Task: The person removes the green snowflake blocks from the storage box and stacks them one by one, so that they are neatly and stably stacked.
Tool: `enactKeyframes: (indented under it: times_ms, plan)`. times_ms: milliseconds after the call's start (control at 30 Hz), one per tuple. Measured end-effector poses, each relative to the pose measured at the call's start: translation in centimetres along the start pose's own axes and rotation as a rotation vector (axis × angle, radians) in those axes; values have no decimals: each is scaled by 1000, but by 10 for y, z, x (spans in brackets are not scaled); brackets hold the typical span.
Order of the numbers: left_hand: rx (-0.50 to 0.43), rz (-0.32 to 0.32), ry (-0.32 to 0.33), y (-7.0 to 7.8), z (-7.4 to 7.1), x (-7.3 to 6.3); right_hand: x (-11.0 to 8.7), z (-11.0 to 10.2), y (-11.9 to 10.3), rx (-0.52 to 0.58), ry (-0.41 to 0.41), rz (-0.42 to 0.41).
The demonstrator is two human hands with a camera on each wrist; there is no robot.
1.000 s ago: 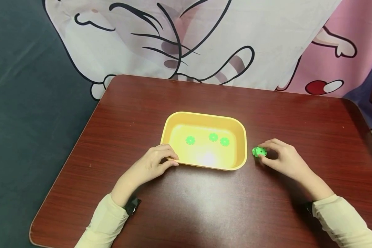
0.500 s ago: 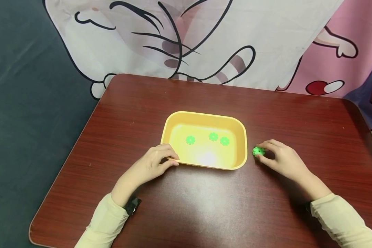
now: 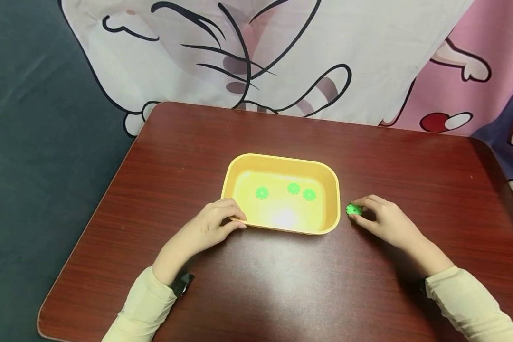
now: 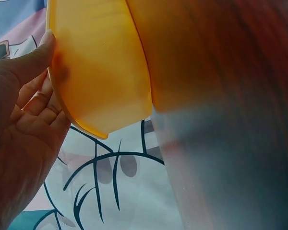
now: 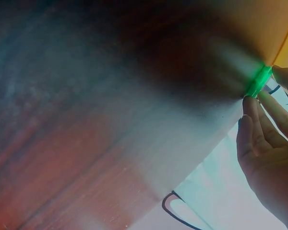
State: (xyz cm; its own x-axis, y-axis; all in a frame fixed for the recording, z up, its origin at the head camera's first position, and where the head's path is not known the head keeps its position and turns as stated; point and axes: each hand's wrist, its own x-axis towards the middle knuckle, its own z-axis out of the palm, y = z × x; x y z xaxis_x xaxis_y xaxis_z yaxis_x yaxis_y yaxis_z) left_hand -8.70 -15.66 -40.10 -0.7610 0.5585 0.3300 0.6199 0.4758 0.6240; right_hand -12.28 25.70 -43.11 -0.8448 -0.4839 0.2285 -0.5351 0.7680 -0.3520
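A yellow plastic bin [image 3: 282, 228] stands on the table. Its near-left rim is pinched by my left hand [image 3: 211, 225], with the thumb outside and the fingers over the edge; the left wrist view shows this grip on the bin's wall [image 4: 101, 62]. Three green flower-shaped discs, one at the left [image 3: 262, 193] and two at the right [image 3: 293, 188], lie flat inside. Just right of the bin, my right hand [image 3: 389, 221] pinches green notched discs [image 3: 354, 209] between thumb and fingers. Seen edge-on in the right wrist view, the green discs [image 5: 260, 81] look stacked; their count is unclear.
The dark red wooden table [image 3: 290, 280] has rounded corners. Behind it hangs a white and pink cartoon curtain [image 3: 367, 57], and dark green cloth [image 3: 38, 118] lies beyond the left edge. A black wrist strap [image 3: 182, 284] sits at the left cuff.
The green discs in my right hand were overlapping unevenly and now line up as one. My right hand has shifted slightly left toward the bin. The left hand stays on the rim.
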Motion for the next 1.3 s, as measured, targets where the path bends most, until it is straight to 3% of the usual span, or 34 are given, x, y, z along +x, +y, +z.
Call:
enactKeyframes:
  times_ms: [900,1133,1300]
  plan:
    - [-1,1,-2,-1,-1,1,-1,2,-1,-24,17,13]
    - [0,-2,-9,-2,1,0,-5,-8,-7,-38,5,58]
    - [0,-5,-9,-2,1,-1,0,-19,-12,-45,22,41]
